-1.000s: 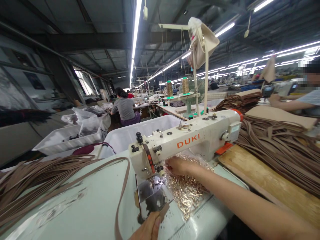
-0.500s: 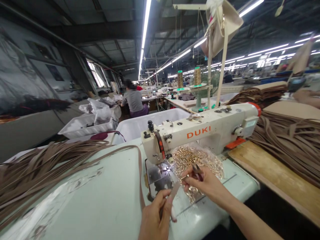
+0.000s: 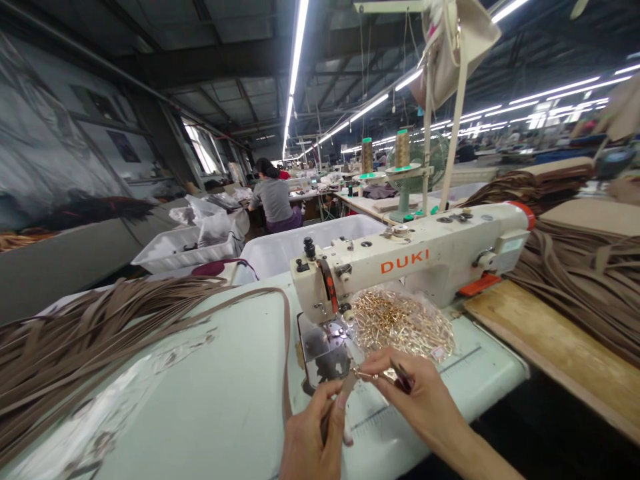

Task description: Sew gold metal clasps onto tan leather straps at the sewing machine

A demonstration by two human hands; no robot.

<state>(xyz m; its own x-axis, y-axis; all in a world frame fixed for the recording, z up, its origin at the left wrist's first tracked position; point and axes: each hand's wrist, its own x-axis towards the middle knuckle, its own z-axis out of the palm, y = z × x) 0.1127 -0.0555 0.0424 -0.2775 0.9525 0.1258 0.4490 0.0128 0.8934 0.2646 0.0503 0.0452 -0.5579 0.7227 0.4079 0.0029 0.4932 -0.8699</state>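
My left hand (image 3: 313, 433) is closed on the end of a brown strap (image 3: 287, 360) that loops back over the sewing table (image 3: 210, 400). My right hand (image 3: 417, 400) pinches a small gold metal clasp (image 3: 364, 375) against the strap's tip and also keeps a dark small tool (image 3: 403, 377) between its fingers. Both hands meet just in front of the needle plate (image 3: 325, 353) of the white DUKI sewing machine (image 3: 415, 257). Behind them, under the machine's arm, lies a plastic bag of gold clasps (image 3: 400, 320).
A heap of brown straps (image 3: 80, 333) covers the table's left side, and more straps (image 3: 585, 280) lie at the right beside a wooden board (image 3: 540, 347). White bins (image 3: 300, 247) stand behind the machine. A person (image 3: 273, 197) sits further back at another station.
My right hand left the bag of clasps with one clasp and came forward to the strap end. My left hand lifted the strap's tip to meet it. The view shifted left.
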